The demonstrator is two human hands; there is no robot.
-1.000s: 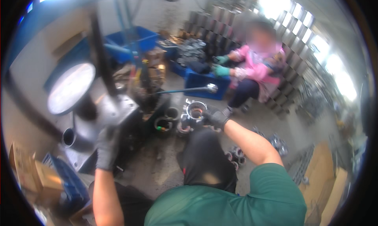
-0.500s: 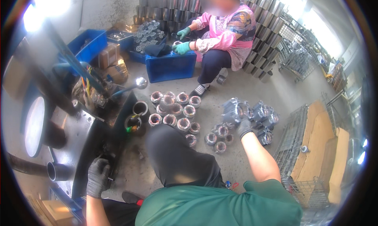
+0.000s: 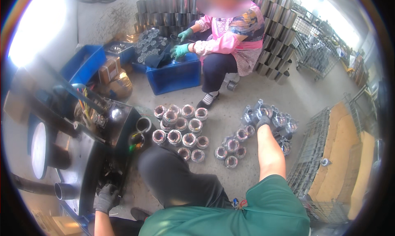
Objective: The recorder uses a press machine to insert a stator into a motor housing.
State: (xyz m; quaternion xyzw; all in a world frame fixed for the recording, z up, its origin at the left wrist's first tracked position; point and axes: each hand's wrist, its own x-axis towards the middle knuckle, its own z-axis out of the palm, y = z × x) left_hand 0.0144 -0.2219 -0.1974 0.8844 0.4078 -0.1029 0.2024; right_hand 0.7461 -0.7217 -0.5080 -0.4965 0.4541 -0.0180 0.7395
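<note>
My right hand [image 3: 263,121], in a dark grey glove, reaches out over the floor and is closed on a grey metal motor housing [image 3: 264,110] in a cluster of similar housings [image 3: 280,120]. Left of that cluster lies a group of small wound stators [image 3: 233,144]. Another group of copper-wound stators [image 3: 181,123], partly stacked, stands farther left. My left hand [image 3: 108,198], gloved the same way, rests low against the black machine [image 3: 88,162]. Its fingers are curled, and what they hold, if anything, is hidden.
Opposite me a person in pink [image 3: 230,42] with green gloves works over a blue bin [image 3: 175,77]. Stacked metal cylinders [image 3: 271,47] stand behind. A wire cage with cardboard [image 3: 335,153] is on the right. Two metal rings [image 3: 143,124] lie beside the machine.
My right hand has moved farther forward among the housings. My left hand is lower beside the machine. A ball-ended lever that stuck out from the machine no longer does. The whole view has shifted slightly.
</note>
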